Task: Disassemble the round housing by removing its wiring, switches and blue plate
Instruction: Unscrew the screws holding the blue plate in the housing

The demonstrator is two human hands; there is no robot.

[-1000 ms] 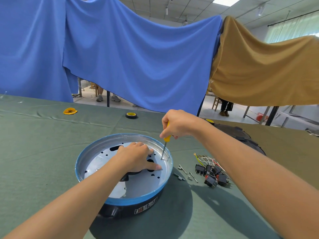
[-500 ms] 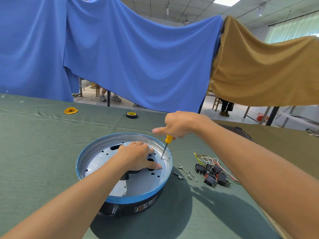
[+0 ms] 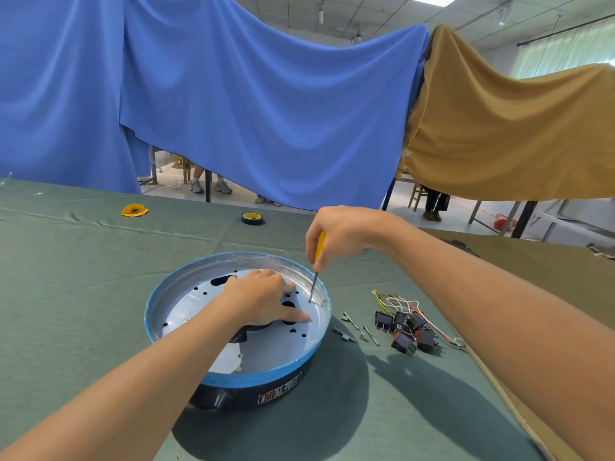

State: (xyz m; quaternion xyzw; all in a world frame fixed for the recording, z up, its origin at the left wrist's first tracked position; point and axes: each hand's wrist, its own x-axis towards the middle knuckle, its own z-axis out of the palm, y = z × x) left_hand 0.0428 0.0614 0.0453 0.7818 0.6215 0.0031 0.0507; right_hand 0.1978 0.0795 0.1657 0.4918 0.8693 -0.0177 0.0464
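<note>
The round black housing (image 3: 253, 392) stands on the green table, with the blue-rimmed metal plate (image 3: 186, 311) seated in its top. My left hand (image 3: 263, 299) presses flat on the plate's middle, fingers spread. My right hand (image 3: 336, 232) grips a yellow-handled screwdriver (image 3: 316, 271) held nearly upright, its tip in a hole at the plate's right edge. A bundle of black switches with coloured wiring (image 3: 409, 324) lies on the table to the right of the housing.
Several loose screws and small metal parts (image 3: 357, 331) lie between the housing and the switches. A roll of yellow tape (image 3: 253, 217) and a yellow scrap (image 3: 134, 210) sit farther back. Blue and tan cloths hang behind the table. A brown cloth covers the table's right side.
My right hand has re-gripped the screwdriver handle, fingers closing round it after the thumb stuck out, as it turns the tool. The left hand stays pressed on the plate.
</note>
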